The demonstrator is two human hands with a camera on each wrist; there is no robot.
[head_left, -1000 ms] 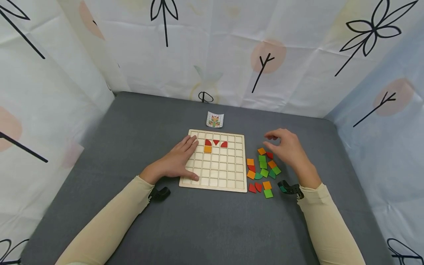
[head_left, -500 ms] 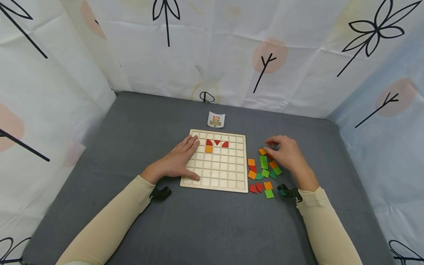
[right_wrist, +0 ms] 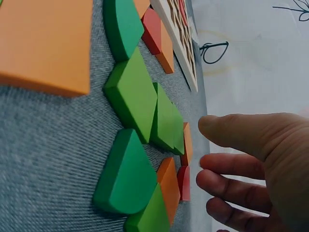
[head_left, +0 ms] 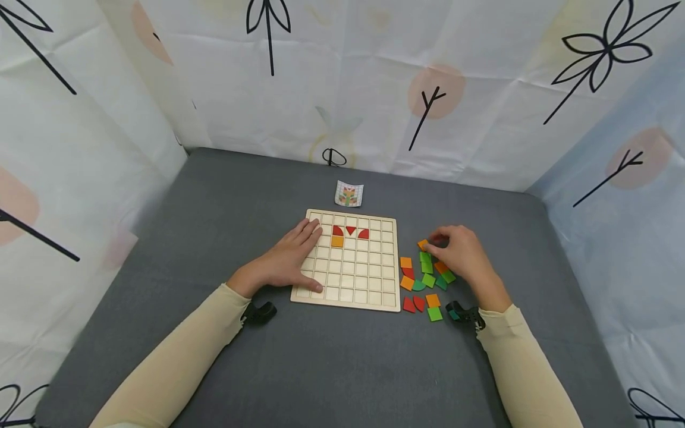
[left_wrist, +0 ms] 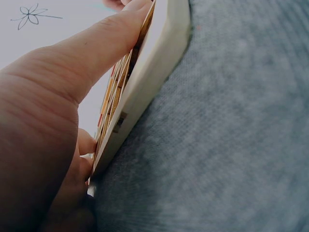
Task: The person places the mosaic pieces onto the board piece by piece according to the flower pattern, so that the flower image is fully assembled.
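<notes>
The left hand (head_left: 283,252), grip spread, is resting on the gridded wooden board (head_left: 361,282). Beside it, smooth square and rounded tiles (right_wrist: 128,176) are lying on the woven-textured table (head_left: 342,368). The right hand (head_left: 460,252), thumb and fingers parted, is reaching closer to the tiles than before.

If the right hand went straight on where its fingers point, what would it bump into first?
The right hand would probably meet the orange tile by its fingertips first, though depth is unclear and the red tile nearby might come sooner.
</notes>
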